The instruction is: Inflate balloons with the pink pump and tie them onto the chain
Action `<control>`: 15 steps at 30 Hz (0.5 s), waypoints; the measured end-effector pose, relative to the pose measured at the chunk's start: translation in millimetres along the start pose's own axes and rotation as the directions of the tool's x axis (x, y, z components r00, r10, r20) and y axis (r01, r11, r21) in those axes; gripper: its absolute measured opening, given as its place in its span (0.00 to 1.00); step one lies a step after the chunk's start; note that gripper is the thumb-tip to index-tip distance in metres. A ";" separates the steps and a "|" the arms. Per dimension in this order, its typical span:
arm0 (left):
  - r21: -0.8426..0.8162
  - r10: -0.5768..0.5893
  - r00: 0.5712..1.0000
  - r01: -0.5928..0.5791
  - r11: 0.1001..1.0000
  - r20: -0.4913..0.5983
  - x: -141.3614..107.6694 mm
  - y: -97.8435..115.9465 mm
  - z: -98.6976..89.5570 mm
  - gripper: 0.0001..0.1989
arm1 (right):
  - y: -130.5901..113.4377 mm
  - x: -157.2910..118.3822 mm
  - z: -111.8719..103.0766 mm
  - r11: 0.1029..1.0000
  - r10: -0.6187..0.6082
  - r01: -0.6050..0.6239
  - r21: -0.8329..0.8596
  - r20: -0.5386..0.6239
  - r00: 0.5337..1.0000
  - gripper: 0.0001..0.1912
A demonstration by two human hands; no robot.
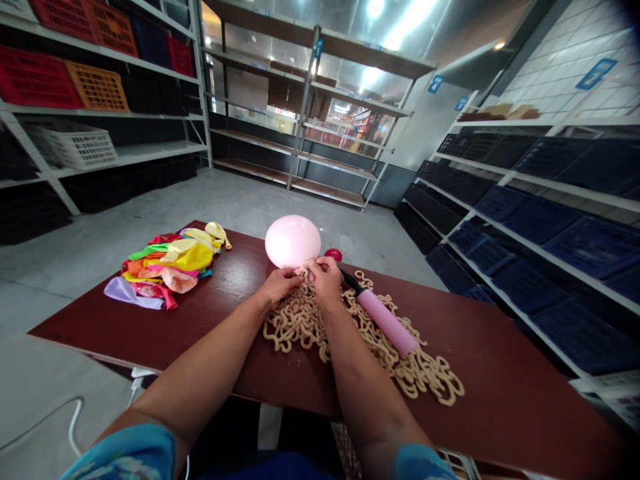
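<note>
An inflated pale pink balloon [293,241] rests toward the far side of the dark red table [235,333], its neck toward me. My left hand [281,285] pinches the balloon's neck from the left. Close beside it, my right hand [326,277] has its fingers closed at the same neck and at the end of a tan knobbly cord. More of this tan cord [295,323] lies in a tangled heap under and around my hands. A pink pump [386,321] with a black end lies on the heap, right of my right hand.
Uninflated balloons in many colours [175,263] are piled on the table's left. A small red round object [333,255] sits behind my right hand. Metal shelves [300,157] stand beyond the table, with crates on racks at both sides. A white cable [75,420] hangs at lower left.
</note>
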State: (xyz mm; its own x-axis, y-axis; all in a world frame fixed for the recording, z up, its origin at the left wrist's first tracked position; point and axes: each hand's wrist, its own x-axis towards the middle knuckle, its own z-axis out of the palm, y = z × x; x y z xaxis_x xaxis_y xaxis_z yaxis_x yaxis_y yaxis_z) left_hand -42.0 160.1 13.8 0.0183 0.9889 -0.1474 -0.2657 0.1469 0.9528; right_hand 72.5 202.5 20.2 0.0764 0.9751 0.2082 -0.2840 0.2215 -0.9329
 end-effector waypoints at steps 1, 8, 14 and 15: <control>0.014 -0.003 1.000 0.003 1.000 0.022 -0.4 0.8 -0.2 0.16 | 1.5 1.4 -1.6 1.000 -0.012 0.012 -0.013 -0.027 1.000 0.12; -0.006 -0.079 0.964 0.083 0.997 0.254 -3.5 6.6 -5.0 0.14 | 10.7 6.1 -7.1 0.996 -0.040 0.031 -0.081 -0.111 0.993 0.12; -0.118 -0.139 0.972 0.164 0.979 0.191 -0.6 5.4 -10.2 0.13 | 6.9 3.9 -3.5 0.989 -0.035 0.031 -0.142 -0.022 0.999 0.10; -0.170 -0.163 0.970 0.194 0.966 0.181 0.0 5.8 -10.1 0.15 | 5.3 2.8 -2.7 0.985 -0.040 0.040 -0.169 0.005 0.999 0.10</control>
State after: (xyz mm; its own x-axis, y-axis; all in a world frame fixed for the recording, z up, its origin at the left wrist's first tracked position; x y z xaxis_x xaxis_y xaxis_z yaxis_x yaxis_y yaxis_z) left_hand -53.3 160.7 16.7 0.2352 0.9392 -0.2500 -0.4172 0.3299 0.8468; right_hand 73.8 206.4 15.1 0.0832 0.9656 0.2465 -0.1154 0.2550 -0.9600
